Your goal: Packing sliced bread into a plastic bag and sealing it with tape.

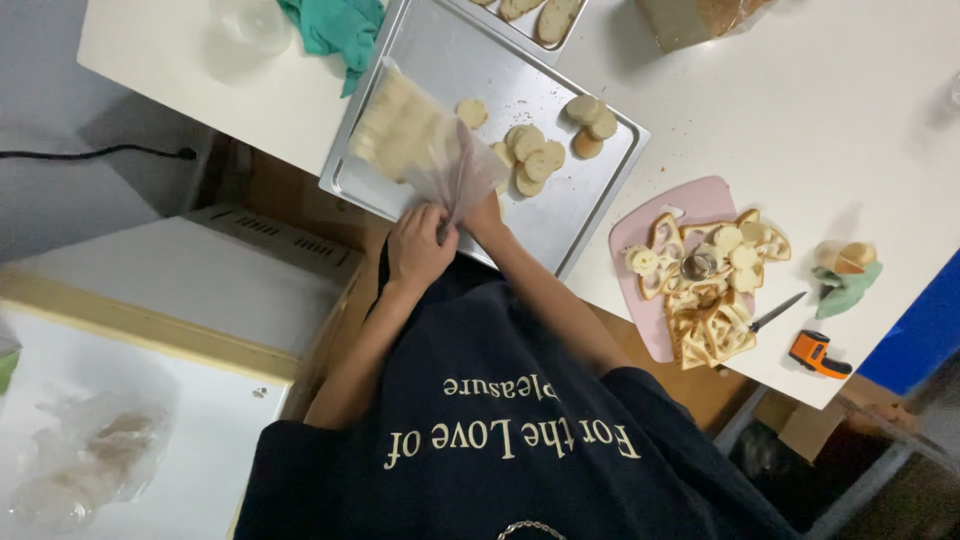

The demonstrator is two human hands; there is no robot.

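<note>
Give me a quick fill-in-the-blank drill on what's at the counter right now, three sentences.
1. The left hand and right hand together grip a clear plastic ____ of bread.
2. The loose bread rounds lie on a metal ____.
3. The cutting board under the cut-out slices is ____.
Missing words: bag; tray; pink.

A single head-worn camera looks steeply down over the wearer's dark shirt and forearms onto a white surface [860,120], with the frame turned so the torso fills the bottom edge. The view sits close, taking in a metal tray [560,215], a pink cutting board [640,230] and floor at left.
</note>
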